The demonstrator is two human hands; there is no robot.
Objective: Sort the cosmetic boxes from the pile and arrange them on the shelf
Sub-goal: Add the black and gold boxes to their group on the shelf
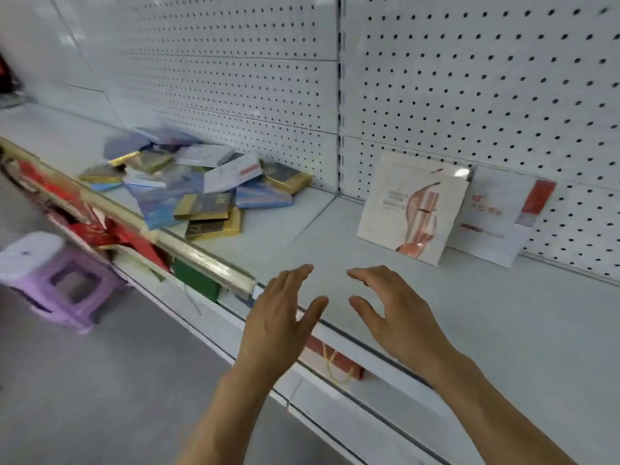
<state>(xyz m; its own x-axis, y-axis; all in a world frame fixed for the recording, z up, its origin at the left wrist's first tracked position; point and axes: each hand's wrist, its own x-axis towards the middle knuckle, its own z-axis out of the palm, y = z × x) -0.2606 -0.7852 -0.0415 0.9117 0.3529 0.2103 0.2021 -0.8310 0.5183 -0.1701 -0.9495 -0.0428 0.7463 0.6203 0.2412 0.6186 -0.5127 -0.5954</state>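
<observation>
A loose pile of flat cosmetic boxes (198,182), gold-black, blue and white, lies on the white shelf (469,330) at the left, against the pegboard back. Two boxes lean upright against the back at the right: a white box with a pink-red swirl (412,209) and, behind it, a white box with a red stripe (500,219). My left hand (278,323) and my right hand (399,317) hover empty over the shelf's front edge, fingers straight and slightly spread, palms turned toward each other. Both are well apart from every box.
A white pegboard wall (469,78) backs the shelf. A gold price rail (201,260) runs along the front edge. Red and green packages (127,236) sit on the shelf below. A purple stool (67,283) stands on the grey floor at the left.
</observation>
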